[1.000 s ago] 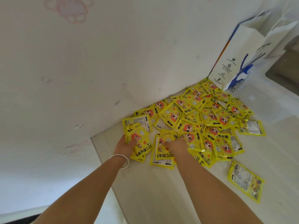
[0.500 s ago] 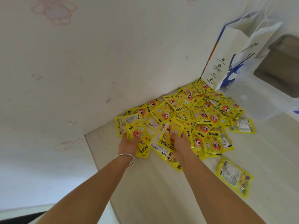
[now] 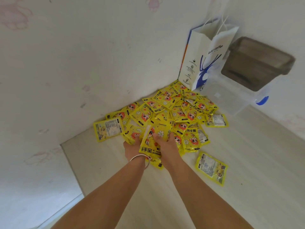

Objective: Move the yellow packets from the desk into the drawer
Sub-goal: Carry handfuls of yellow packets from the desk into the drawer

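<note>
Both your arms are stretched forward — left hand (image 3: 132,148) and right hand (image 3: 166,144) side by side, fingers curled, gripping.

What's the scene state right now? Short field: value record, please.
surface: light wood desk in a wall corner
left hand: on the near edge of the pile, gripping packets; silver bangle on the wrist
right hand: gripping a bunch of yellow hand warmer packets, thumb on top
pile: many yellow packets, overlapping, spread toward the corner
stray packet: lies apart, right of the hands, back side up
paper bag: white and blue, upright in the corner
clear storage box: right of the bag
drawer: not in view
</note>
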